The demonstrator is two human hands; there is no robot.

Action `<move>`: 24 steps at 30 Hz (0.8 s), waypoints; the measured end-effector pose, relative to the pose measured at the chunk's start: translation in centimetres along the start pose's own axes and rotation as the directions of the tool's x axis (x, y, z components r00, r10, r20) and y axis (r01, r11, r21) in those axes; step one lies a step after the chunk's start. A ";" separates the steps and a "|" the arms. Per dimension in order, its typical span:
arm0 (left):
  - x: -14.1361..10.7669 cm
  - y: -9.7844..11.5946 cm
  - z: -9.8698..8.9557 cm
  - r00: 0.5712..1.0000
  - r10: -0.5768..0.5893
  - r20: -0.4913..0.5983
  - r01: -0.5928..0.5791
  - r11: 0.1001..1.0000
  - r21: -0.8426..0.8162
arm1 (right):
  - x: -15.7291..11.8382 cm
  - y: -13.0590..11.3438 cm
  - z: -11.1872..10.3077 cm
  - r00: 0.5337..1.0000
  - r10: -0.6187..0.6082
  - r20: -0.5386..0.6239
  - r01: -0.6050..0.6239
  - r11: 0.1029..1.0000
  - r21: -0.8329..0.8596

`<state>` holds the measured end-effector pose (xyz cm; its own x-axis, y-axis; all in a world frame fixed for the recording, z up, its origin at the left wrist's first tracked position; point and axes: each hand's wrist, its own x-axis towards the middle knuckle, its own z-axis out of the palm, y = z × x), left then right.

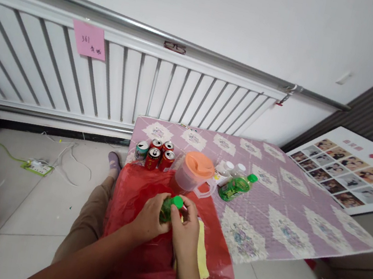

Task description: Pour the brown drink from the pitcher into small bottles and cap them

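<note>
A green plastic bottle [166,211] with a green cap [177,202] is held above a red plastic sheet [138,246]. My left hand [150,220] is wrapped around the bottle's body. From the other side, my right hand [188,230] presses its thumb against the bottle just below the cap, fingers curled; whatever lies inside those fingers is hidden. Partly covered by my right forearm, a yellow cloth [201,253] rests on the sheet. Just beyond my hands stands a clear plastic pitcher [185,178] with an orange lid [199,163].
Several opened drink cans [153,158] cluster left of the pitcher. On its right, another green bottle [234,189] leans over beside two white-capped bottles [234,168]. A patterned tablecloth [279,228] covers the table. A power strip [37,167] with cables lies on the floor; a radiator [138,83] lines the wall.
</note>
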<state>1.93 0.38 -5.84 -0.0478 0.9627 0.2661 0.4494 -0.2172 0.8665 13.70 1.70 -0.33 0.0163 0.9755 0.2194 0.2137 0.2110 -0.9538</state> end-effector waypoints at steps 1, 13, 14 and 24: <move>0.0 0.1 0.0 1.000 -0.002 0.001 0.002 1.000 0.005 | 0.0 0.0 -0.1 1.000 0.019 0.000 -0.019 1.000 0.024; -0.1 0.9 -0.5 0.998 -0.058 0.030 0.058 0.998 -0.009 | -1.0 -0.5 -2.3 0.951 0.256 -0.175 -0.196 0.934 0.299; -0.1 0.9 -0.5 0.998 -0.061 0.030 0.061 0.998 -0.015 | -1.3 -0.5 -2.4 0.943 0.273 -0.189 -0.208 0.929 0.306; 0.0 0.4 -0.7 0.997 -0.061 0.040 0.067 0.984 -0.167 | -3.8 1.1 -5.3 0.926 0.320 -0.198 -0.259 0.924 0.281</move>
<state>1.45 0.23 -5.22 -0.0391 0.9799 0.1954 0.2899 -0.1760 0.9407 19.05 -2.08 -1.07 0.2768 0.9590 -0.0614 -0.0815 -0.0403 -0.9959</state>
